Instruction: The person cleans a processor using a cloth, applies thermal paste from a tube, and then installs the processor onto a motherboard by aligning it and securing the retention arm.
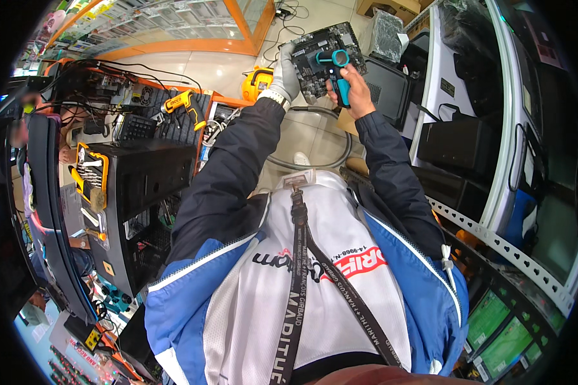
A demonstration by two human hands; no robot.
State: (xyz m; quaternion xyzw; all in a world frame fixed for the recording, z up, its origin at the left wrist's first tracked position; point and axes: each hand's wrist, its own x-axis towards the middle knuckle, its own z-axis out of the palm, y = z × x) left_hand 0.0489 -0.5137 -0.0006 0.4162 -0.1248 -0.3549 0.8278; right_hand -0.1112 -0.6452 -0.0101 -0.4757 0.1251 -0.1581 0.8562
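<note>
Left hand clasps motherboard, right hand teal tool; yellow case holds bits, perhaps.

We wear a white-edged blue jacket with black sleeves, a printed white shirt, a dark lettered lanyard and, on our left hand, a grey glove.

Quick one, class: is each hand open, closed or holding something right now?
Left hand: closed on the left edge of a dark, rectangular circuit board.
Right hand: closed around a teal-and-black handheld tool.
</note>
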